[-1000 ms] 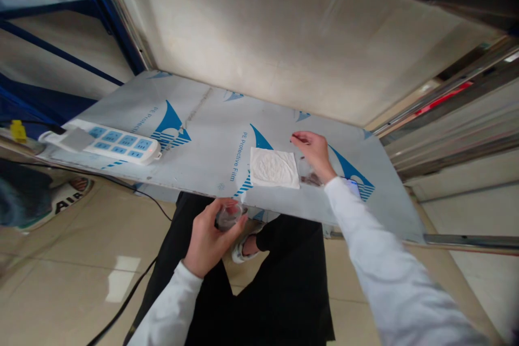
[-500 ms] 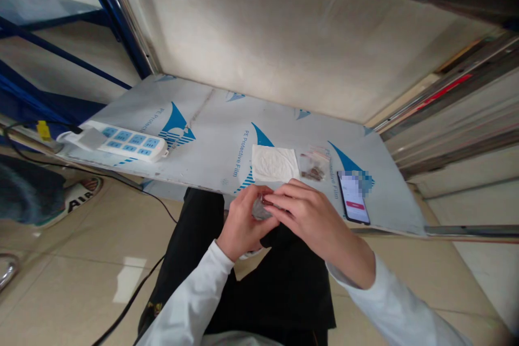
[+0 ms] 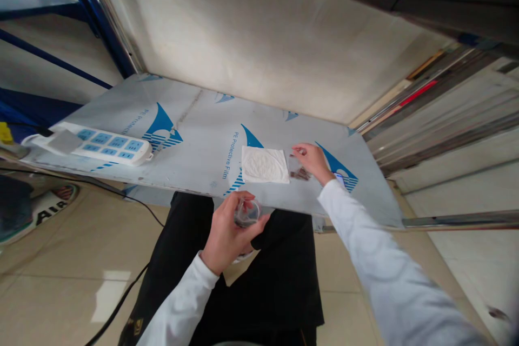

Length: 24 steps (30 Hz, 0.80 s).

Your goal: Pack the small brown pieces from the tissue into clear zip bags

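Note:
My left hand point(image 3: 231, 227) is wrapped round a small clear cup point(image 3: 247, 213), held above my lap just in front of the table edge. The cup's round rim faces up, and its contents are hard to make out. Out on the table, my right hand point(image 3: 314, 161) has its fingertips pinched at the top of a small clear zip bag point(image 3: 300, 174). Brown pieces lie in the lower part of this bag. Directly left of the bag, a folded white tissue point(image 3: 265, 165) lies flat.
A white power strip point(image 3: 109, 143) with a plug in it occupies the table's left end. My right sleeve covers most of a phone point(image 3: 339, 177). The table point(image 3: 203, 167) wears printed protective film. Someone's shoe point(image 3: 44, 211) is on the floor at left.
My right hand has left the cup and moved forward and right to the zip bag. My left hand keeps the cup, now alone. The view has shifted slightly to the right.

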### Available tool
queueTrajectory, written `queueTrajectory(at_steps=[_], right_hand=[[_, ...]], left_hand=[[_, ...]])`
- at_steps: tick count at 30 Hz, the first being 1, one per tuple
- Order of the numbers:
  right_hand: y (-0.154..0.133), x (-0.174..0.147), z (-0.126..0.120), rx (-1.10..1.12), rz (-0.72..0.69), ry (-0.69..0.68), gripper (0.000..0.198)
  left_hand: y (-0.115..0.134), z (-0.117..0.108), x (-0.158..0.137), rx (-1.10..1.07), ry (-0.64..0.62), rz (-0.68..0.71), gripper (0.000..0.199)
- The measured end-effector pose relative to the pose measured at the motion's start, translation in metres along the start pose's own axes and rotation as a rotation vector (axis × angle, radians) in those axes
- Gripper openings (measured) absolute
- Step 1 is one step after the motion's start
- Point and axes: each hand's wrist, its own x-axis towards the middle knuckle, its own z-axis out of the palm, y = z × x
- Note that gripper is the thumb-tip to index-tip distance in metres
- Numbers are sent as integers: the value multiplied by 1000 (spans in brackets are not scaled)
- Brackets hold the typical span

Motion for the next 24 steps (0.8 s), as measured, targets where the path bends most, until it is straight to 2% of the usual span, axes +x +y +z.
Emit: queueTrajectory(at_steps=[3,6,11,15,18,21,23,24], right_hand=[[33,38,26,-91,27,-61,18],[45,51,40,-164,12,-124,15],[47,52,42,-238,-15,-184,13],[44,50,39,-235,-13,-164,7],[36,50,31,-183,-19,-90,8],[11,36,14,-92,-42,9,20],[-18,9,-1,65,-95,74,26],[-35,-10,-9,267,-154,129,25]], left_hand=[[-6,-3,-6,13,0,-25,34],[-11,-6,-8,28,12,-59,34],[-17,-9,-6,44,37,-82,33],[-18,-11,-5,37,36,-76,33],[-18,-12,-6,33,35,-75,33],[-16,-11,-5,42,42,-80,35],[-12,-11,-3,40,49,-71,36],[-9,-11,-2,35,53,-61,36]])
